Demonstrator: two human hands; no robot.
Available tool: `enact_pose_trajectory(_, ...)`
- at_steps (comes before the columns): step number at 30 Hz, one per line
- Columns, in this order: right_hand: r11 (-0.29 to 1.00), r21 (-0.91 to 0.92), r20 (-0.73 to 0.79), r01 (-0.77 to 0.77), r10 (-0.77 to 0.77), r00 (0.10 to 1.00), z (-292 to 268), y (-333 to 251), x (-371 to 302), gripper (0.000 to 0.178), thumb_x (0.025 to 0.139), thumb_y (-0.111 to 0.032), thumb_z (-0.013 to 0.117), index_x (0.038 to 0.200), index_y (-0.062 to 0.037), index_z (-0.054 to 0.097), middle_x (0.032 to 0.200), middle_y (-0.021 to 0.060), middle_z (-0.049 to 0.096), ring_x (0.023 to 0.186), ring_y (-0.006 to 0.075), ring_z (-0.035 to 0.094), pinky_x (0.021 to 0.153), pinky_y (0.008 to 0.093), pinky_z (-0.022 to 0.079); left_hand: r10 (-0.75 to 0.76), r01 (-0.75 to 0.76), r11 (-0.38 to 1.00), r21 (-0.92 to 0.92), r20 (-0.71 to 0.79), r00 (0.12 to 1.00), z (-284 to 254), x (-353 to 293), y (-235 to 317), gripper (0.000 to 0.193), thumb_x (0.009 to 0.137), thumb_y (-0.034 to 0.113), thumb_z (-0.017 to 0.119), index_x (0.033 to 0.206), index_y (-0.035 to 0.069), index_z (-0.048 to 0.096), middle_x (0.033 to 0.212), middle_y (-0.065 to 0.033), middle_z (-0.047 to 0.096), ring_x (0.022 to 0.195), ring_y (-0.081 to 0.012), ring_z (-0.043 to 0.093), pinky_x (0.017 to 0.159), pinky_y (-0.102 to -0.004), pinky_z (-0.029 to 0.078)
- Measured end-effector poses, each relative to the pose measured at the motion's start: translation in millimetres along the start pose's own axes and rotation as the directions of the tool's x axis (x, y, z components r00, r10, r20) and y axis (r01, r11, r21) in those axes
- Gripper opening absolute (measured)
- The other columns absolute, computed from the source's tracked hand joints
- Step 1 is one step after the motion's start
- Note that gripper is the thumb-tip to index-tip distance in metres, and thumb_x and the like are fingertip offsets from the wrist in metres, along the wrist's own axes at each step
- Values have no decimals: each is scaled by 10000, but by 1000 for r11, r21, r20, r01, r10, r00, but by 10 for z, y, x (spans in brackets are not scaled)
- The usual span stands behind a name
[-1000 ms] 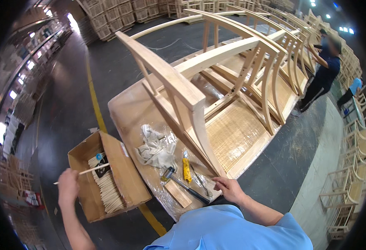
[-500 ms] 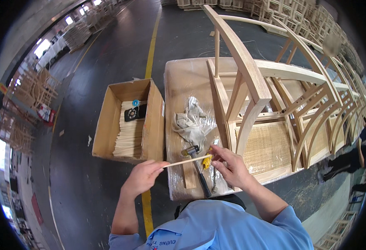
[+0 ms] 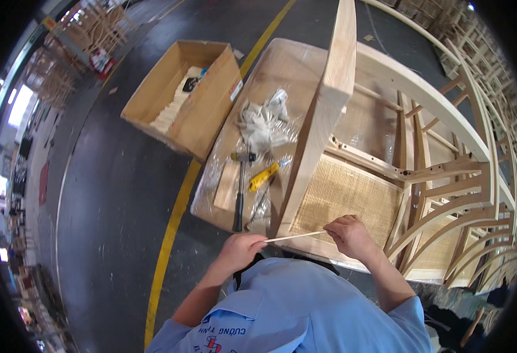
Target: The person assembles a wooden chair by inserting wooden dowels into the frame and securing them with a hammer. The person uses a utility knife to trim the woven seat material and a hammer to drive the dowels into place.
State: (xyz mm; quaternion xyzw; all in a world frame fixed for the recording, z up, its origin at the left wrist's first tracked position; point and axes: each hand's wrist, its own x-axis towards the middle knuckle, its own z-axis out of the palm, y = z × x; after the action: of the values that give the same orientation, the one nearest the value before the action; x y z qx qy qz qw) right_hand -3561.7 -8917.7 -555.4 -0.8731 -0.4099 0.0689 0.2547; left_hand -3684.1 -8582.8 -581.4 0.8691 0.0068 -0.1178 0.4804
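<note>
A thin pale wooden strip (image 3: 297,236) is stretched level between my two hands, near the front edge of the wrapped table. My left hand (image 3: 242,252) pinches its left end. The fingers of my right hand (image 3: 351,236) are closed on the other end, beside a chair frame (image 3: 323,112) with a woven cane panel (image 3: 344,194). To the left of that frame lie a mallet (image 3: 240,194) with a black handle, a yellow utility knife (image 3: 264,176) and a crumpled grey-white cloth (image 3: 262,126). The strip's tips are hidden by my fingers.
An open cardboard box (image 3: 205,120) on the floor at left holds many pale sticks and a dark roll. A flat wood block (image 3: 228,185) lies by the mallet. More chair frames (image 3: 470,194) stand in a row to the right. Someone in dark clothes (image 3: 452,329) is at lower right.
My hands, still holding the strip, have moved from over the tools toward my body and to the right, near the cane panel. The view has turned, shifting the box and table.
</note>
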Motion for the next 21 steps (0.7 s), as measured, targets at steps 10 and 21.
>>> enact_pose_trajectory(10, 971, 101, 268, 219, -238, 934, 243, 338, -269, 225, 872, -95, 658, 1062, -115, 777, 805, 79, 663, 780, 302, 703, 725, 448, 576, -354, 303, 879, -368, -78, 932, 1468, -242, 347, 222, 1009, 170, 683, 1140, 16, 774, 895, -98, 797, 747, -178, 735, 701, -331, 571)
enact_pose_trajectory(21, 907, -145, 320, 395, -335, 886, 340, 870, 676, 281, 851, -77, 696, 1098, -182, 777, 956, 32, 693, 1084, 251, 651, 1027, 513, 447, -481, 348, 876, -333, -570, 666, 1955, 9, -97, 603, 925, 76, 756, 1490, 87, 544, 1392, -180, 540, 887, -252, 663, 836, -357, 564)
